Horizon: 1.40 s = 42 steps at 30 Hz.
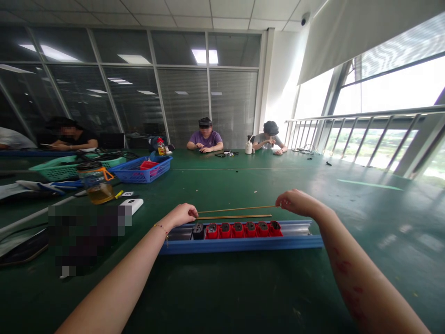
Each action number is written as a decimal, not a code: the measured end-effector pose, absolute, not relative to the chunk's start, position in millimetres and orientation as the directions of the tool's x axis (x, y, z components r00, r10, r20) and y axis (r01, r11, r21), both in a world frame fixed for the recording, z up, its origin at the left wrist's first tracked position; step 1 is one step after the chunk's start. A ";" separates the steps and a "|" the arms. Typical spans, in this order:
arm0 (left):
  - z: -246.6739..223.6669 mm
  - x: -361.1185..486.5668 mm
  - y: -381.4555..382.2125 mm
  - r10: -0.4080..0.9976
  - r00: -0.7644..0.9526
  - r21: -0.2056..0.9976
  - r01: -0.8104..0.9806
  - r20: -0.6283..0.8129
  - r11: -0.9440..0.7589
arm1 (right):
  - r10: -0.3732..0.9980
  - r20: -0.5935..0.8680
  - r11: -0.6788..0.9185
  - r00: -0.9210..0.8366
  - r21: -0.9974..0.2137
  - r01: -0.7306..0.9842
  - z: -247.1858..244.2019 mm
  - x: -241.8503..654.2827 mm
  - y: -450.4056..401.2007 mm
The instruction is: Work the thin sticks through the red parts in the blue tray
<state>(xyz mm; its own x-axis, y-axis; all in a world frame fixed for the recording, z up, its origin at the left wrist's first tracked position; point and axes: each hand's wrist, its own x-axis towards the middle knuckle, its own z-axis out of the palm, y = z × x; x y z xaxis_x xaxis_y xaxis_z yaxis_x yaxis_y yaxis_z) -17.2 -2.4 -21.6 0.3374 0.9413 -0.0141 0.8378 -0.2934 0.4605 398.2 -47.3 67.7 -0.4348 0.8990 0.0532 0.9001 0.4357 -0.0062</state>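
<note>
Seven blocks (238, 230) in blue trough (239, 246) | left hand (181, 215), right hand (296, 202) pinching stick (239, 209) | blue basket (158, 173): red piece (149, 165)

Super bright on the right — big windows (389, 95), metal railing (365, 115), pale shade (333, 39) partway down. Back wall (208, 86) is dark glass panels (175, 48) with blinds (232, 109), white-tiled ceiling (194, 8) above, and a huge green table (215, 287) catching the glare — kinda shiny.

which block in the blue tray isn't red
The leftmost block, nearest the left hand: its sides are black, while the other six in the row have red sides.
</note>
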 end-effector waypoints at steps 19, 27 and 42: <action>-11.9 -9.1 -9.2 0.938 0.348 0.370 0.870 0.005 -0.325 | 0.945 -0.018 0.327 -0.326 0.065 0.943 5.2 356.2 -13.4; -0.1 -0.9 -14.1 0.931 0.364 0.255 0.900 0.009 -0.355 | 0.926 -0.075 0.374 -0.370 0.048 0.926 6.6 352.5 -9.7; 5.9 3.7 -20.9 0.934 0.340 0.288 0.888 0.113 -0.358 | 0.912 0.112 0.409 -0.394 -0.224 0.884 16.6 365.4 -13.5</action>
<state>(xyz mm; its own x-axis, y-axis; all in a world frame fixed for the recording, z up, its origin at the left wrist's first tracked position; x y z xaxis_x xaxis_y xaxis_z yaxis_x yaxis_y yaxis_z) 3.7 -20.9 5.9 0.3398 0.9338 0.1125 0.8882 -0.3579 0.2880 365.4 -13.5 16.6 -0.3938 0.9123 0.1119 0.8844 0.4093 -0.2241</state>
